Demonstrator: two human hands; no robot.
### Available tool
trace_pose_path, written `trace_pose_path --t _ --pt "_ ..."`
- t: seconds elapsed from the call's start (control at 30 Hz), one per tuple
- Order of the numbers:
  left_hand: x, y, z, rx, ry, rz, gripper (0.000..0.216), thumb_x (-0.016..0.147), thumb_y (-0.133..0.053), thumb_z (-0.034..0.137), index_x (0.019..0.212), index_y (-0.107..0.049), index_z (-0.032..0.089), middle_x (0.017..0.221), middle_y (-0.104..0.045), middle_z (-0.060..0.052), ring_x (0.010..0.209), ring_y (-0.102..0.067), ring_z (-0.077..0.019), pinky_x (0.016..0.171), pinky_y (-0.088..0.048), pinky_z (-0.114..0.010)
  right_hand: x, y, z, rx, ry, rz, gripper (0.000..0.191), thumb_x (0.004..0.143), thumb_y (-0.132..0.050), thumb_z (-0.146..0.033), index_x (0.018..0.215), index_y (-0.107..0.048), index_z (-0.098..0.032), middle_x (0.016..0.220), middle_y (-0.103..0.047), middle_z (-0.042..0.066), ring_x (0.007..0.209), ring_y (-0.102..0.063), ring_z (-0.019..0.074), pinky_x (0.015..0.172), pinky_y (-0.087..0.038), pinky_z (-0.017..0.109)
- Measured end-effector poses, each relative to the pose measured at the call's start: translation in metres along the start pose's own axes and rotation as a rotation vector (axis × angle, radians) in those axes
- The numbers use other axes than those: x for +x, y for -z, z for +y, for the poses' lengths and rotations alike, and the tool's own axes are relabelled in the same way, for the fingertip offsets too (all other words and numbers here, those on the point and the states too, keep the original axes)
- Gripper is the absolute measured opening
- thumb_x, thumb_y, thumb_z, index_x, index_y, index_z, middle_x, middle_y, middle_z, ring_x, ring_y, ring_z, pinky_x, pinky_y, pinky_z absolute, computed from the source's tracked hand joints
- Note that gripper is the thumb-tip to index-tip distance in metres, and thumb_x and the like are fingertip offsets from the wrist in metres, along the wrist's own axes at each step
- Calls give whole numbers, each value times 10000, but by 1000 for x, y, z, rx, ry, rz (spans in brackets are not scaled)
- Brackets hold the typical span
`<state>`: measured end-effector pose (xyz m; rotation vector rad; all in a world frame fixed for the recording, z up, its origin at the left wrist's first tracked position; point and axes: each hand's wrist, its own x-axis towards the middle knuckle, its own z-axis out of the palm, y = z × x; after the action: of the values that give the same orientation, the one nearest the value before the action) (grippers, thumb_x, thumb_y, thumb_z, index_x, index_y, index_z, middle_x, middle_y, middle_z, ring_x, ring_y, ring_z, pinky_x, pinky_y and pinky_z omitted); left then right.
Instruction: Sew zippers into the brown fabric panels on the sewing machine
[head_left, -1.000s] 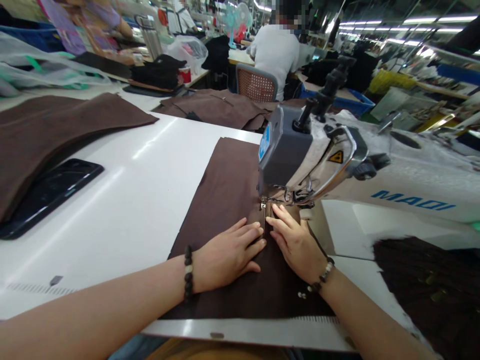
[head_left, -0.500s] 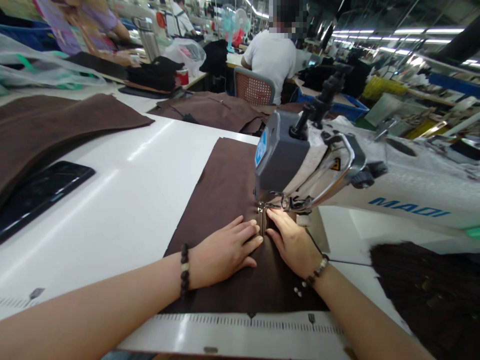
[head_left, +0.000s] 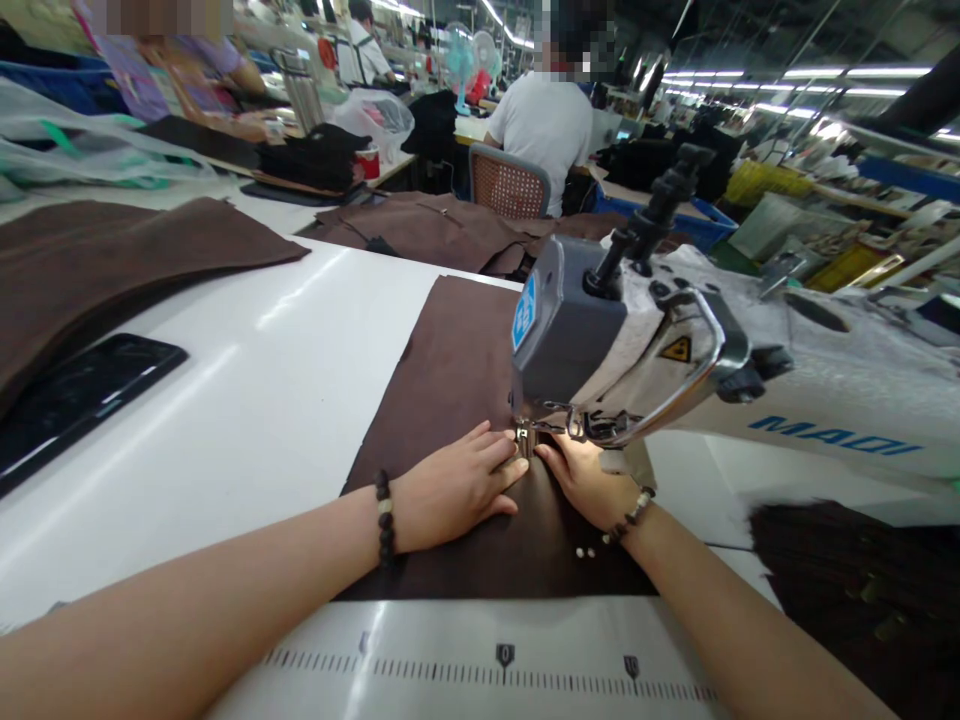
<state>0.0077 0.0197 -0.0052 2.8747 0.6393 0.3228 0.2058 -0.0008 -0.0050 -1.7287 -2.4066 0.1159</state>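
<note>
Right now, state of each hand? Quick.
Left hand: open, palm down on the brown fabric, gripping nothing visible.
Right hand: open, resting on the same fabric, some fingers hidden behind the sewing machine.

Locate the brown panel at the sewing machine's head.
In the head view, the brown panel lies around the centre on the white table, beneath the left hand and right hand.

The dark brown cloth [head_left: 450,390] lies mostly flat on the bench [head_left: 300,400], reaching its far edge; its straight near side stops short of the front edge.
</note>
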Motion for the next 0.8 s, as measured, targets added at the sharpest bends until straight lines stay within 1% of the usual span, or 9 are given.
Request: trace_pose_path --t 0.13,0.27,0.33,0.47,0.63,0.73,0.8 --pt "4 0 -6 5 -18 19 368 856 -511 349 1151 -510 129 1059 -504 -108 1031 -479 -238 1006 -330 -435 6 -6 6 -54 18 -33 287 889 -350 -219 978 -620 -177 1018 -648 73 950 -597 196 824 -458 330" --pt "8 3 -11 9 -22 14 360 865 -491 353 1133 -521 115 1024 -506 -112 1008 -475 -240 977 -359 -423 11 -11 10 -93 15 -58 316 883 -337 -205 925 -648 -166 928 -668 85 879 -620 214 763 -479 337" --pt "9 4 -13 7 -25 7 353 869 -480 361 1118 -532 115 1013 -506 -108 1003 -474 -239 967 -368 -413 12 -14 13 -116 33 -77 332 875 -329 -187 908 -658 -164 910 -670 93 869 -620 218 756 -479 338" --pt "11 5 -17 7 -32 9 329 875 -472 354 1092 -544 118 1017 -504 -107 1001 -478 -233 969 -365 -409 13 -25 22 -155 82 -115 360 847 -308 -120 945 -654 -133 957 -658 121 879 -616 213 791 -474 344" --pt "11 5 -19 0 -47 23 316 874 -472 353 1070 -555 120 1028 -506 -115 1020 -474 -239 974 -358 -419 12 -39 33 -171 114 -136 369 816 -304 -84 905 -658 -133 937 -663 115 919 -607 241 819 -479 403" --pt "12 6 -18 -4 -45 17 313 877 -468 351 1070 -555 121 1032 -506 -116 1010 -480 -238 974 -358 -422 11 -41 34 -161 116 -125 381 816 -296 -77 906 -656 -163 928 -668 85 934 -605 215 838 -481 376" --pt "12 6 -18 -4 -48 16 314 879 -464 352 1070 -553 120 1039 -504 -119 1019 -475 -239 977 -354 -421 11 -41 34 -153 121 -113 384 824 -292 -84 910 -655 -172 959 -663 77 970 -592 207 871 -466 364"
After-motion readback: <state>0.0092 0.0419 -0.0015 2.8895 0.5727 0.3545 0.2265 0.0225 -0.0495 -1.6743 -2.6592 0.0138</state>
